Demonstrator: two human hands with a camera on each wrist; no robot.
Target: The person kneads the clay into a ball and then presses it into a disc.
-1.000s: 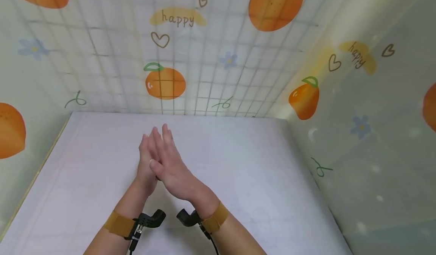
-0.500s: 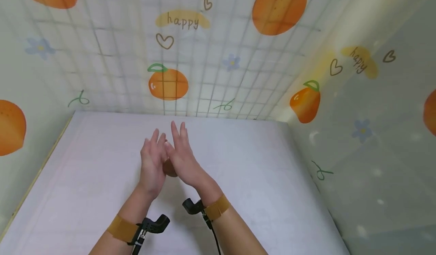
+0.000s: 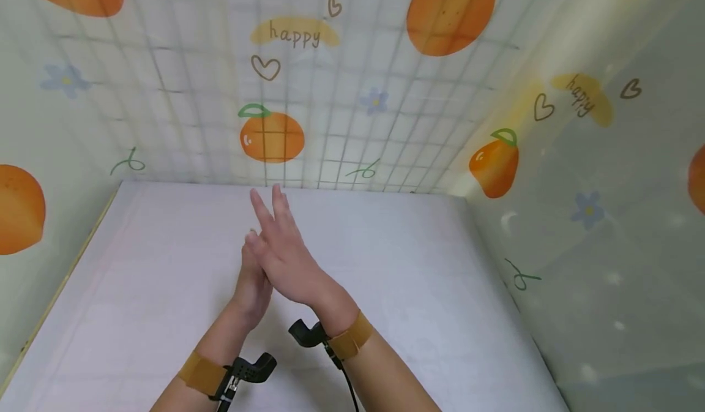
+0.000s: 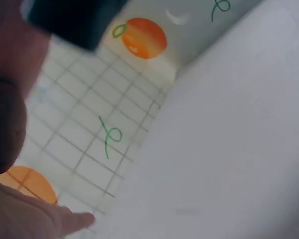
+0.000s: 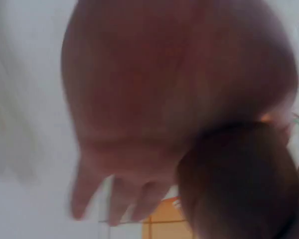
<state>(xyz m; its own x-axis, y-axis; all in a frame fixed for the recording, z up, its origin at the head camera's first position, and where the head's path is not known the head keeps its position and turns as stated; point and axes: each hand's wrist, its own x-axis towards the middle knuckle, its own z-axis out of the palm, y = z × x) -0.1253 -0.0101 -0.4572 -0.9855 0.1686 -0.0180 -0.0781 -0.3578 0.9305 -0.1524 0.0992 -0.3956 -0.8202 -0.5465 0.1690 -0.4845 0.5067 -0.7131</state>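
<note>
Head view: right hand [image 3: 286, 259] is laid over left hand [image 3: 253, 292], palms facing, above white table [image 3: 407, 277]. Right fingers [image 3: 282, 213] are straight, aimed at the printed curtain [image 3: 182, 106] at the back, with a gap splitting them. Left hand is mostly covered, so its fingers can't be read from here. Brown lump [image 5: 239, 184] is between the hands and hidden in this view; axis can't be told. Each forearm has a tan strap and a small black camera [image 3: 308, 333].

Left wrist view: lump sits at left edge, between the two hands, right hand above and left hand below. Visible part is a dark, smooth, rounded bulge, taller than wide in this picture, but the frame cuts it off, so no true long axis. Round side faces picture right. One left fingertip sticks out straight below it. Left hand looks flat under the lump, not curled round it.

Right wrist view: blurred. Right palm fills the top, fingers extended downward in the picture. Lump lies low right, against the palm and off to one side of the fingers. Blunt rounded end points up; other end is out of frame, so long axis unclear. Right hand is flat, not wrapped round it.
</note>
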